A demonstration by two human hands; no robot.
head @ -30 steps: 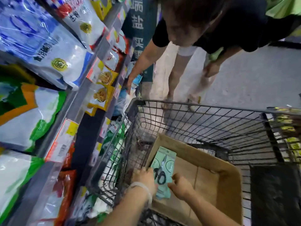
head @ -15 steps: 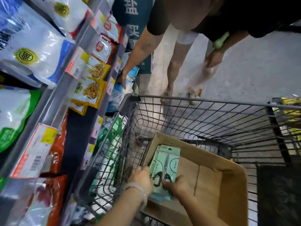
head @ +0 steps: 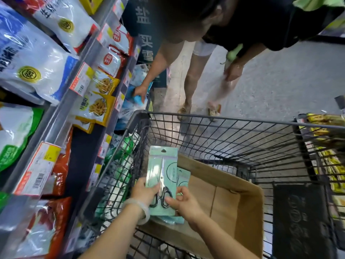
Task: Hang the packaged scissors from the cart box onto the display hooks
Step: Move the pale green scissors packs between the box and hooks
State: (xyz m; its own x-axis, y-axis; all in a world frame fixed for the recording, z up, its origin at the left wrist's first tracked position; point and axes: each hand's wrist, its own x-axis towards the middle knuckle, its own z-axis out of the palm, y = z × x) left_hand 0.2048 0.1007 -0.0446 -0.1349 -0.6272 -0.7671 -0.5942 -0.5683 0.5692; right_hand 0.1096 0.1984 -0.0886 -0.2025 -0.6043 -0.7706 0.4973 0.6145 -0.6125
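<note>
The packaged scissors (head: 162, 176) are held upright above the left end of the cardboard box (head: 248, 206), which sits in the wire cart (head: 224, 128). The left hand (head: 144, 193) is curled round the pack's left edge; its lower right part is pinched by the right hand (head: 183, 202). More packs (head: 183, 179) are seen behind, in the box

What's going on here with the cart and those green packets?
A person is restocking a shop aisle. Both hands, the left hand and right hand, hold a packaged pair of scissors above a cardboard box in the shopping cart. More packets remain in the box. Another person bends toward the shelves.
</note>
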